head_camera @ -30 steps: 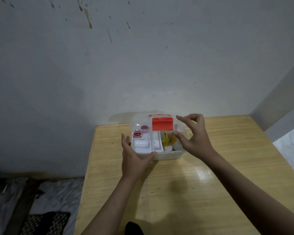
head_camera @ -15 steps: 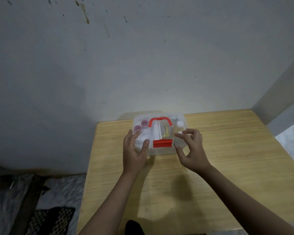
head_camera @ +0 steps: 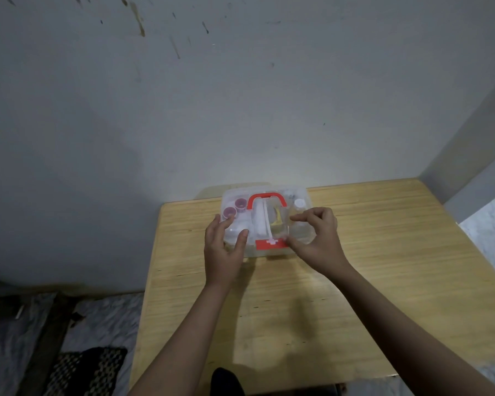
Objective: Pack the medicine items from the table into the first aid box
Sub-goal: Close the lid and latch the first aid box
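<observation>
First aid box set at far edge of wooden bench, clear lid closed, red handle laid flat. Left corner pressed by left hand, fingers spread. Red latch touched by right hand, fingers curled.

We see the first aid box at the far edge of the wooden table, clear lid down, red handle flat on top | our left hand rests on its left front corner | our right hand pinches at the red latch | purple caps show through the lid
</observation>
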A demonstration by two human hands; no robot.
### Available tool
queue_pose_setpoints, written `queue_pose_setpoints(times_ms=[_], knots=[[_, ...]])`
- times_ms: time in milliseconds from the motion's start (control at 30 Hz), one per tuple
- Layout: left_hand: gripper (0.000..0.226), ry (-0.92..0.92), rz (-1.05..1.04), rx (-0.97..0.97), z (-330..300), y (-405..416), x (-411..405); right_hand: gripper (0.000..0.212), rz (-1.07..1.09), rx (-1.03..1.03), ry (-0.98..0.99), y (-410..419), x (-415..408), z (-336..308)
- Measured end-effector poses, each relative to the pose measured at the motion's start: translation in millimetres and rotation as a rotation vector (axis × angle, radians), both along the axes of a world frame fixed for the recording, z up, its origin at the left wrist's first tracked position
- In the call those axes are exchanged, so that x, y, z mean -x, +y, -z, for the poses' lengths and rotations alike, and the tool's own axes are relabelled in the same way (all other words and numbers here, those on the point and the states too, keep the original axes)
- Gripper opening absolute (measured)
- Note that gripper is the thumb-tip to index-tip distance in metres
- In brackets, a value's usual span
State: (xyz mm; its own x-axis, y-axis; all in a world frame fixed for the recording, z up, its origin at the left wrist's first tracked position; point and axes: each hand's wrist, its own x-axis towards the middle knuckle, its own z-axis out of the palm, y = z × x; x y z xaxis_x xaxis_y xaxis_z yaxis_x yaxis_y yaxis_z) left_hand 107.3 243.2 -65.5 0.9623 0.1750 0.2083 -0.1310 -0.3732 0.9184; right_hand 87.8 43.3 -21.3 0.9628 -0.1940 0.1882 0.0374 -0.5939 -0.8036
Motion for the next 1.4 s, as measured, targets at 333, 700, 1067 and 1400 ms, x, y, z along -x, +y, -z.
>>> queue_pose_setpoints(times_ms=[333,700,1067,1400], knots=[[0.038,-0.013,0.002,-0.004,-1,-2,1,0.072,-0.053,0.432,-0.078,6,-3,21],[0.040,-0.022,0.003,-0.017,2,-2,0,0.067,-0.020,0.479,-0.188,7,-7,42],[0.036,-0.047,0.012,-0.036,1,-5,-37,0.069,-0.043,0.396,-0.137,2,-40,33],[0.036,-0.028,0.020,-0.062,-5,-11,-63,0.070,-0.045,0.403,-0.099,-3,-72,34]])
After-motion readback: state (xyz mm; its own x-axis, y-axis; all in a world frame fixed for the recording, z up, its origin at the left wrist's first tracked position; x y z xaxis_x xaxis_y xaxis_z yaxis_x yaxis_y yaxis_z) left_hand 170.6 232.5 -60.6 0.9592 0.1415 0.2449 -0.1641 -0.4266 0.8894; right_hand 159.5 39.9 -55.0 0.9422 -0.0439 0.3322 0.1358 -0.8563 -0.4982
